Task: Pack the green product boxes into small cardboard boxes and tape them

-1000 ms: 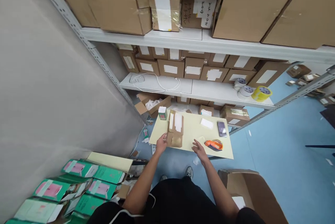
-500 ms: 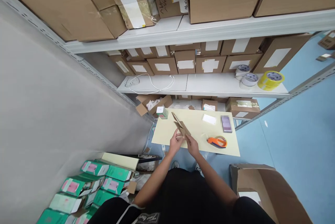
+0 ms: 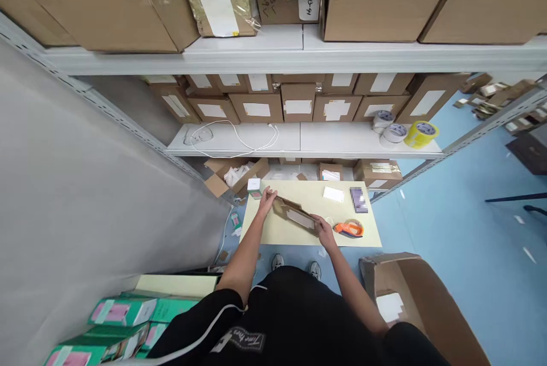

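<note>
A flattened brown cardboard box (image 3: pixel 294 214) with a pale label is held between my two hands, tilted above the cream tabletop (image 3: pixel 273 233). At its upper left end my left hand (image 3: pixel 267 199) is closed on the edge, close to a small green and white box (image 3: pixel 254 186). My right hand (image 3: pixel 323 230) grips the lower right end. Just right of that hand lies an orange tape dispenser (image 3: pixel 348 228). Farther back on the tabletop are a white card-like piece (image 3: pixel 333 194) and a purple stack (image 3: pixel 358 199), blurred in the picture.
Shelving with several cardboard boxes (image 3: pixel 298 105) rises behind the table. Tape rolls (image 3: pixel 421 134) and a white cable (image 3: pixel 241 141) lie on the middle shelf (image 3: pixel 325 137). Green boxes (image 3: pixel 123 312) are stacked at lower left; a large open carton (image 3: pixel 431 292) stands at right.
My hands have moved apart, the left up and leftward, the right slightly rightward. The cardboard, folded up between them before, is now stretched out flat. The camera view has shifted.
</note>
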`<state>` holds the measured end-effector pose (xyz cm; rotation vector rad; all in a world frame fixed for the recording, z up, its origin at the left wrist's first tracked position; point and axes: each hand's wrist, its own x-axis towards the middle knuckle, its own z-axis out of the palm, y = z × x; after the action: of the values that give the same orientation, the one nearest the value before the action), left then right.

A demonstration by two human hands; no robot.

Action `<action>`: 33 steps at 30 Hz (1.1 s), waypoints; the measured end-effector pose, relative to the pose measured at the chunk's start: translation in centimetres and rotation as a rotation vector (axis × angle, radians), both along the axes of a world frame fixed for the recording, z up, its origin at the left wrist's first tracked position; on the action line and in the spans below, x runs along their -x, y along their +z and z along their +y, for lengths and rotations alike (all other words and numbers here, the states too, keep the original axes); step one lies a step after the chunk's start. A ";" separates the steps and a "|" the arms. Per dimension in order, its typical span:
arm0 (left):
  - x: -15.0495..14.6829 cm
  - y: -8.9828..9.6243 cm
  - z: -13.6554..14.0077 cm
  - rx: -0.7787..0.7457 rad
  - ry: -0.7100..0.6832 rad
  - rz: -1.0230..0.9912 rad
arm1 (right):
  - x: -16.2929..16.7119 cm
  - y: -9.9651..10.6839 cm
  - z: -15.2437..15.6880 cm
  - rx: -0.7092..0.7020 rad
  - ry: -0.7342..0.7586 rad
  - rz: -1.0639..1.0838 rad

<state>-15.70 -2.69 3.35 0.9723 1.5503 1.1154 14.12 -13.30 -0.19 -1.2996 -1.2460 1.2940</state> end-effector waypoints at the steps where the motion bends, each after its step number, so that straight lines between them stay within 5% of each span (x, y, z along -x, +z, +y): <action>1: 0.1 -0.4 0.1 0.007 0.001 -0.010 | 0.3 -0.2 0.1 0.009 -0.024 -0.025; 8: 0.6 -3.5 -2.1 0.009 -0.177 -0.042 | 4.6 -2.4 2.7 -0.036 -0.092 -0.269; 13: 2.5 -6.4 -2.7 0.087 -0.233 -0.268 | 6.7 -3.6 2.6 -0.002 -0.160 -0.362; 19: 2.7 -9.2 -2.5 0.056 -0.300 -0.255 | 6.4 -4.5 0.7 0.022 -0.146 -0.398; 33: 2.7 -11.8 -1.4 -0.006 -0.372 -0.120 | 5.1 -4.7 0.2 0.123 -0.068 -0.444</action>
<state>-18.45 -4.05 -8.43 1.1223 1.2082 0.8972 9.01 -13.13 -4.94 -1.7695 -1.4217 1.0795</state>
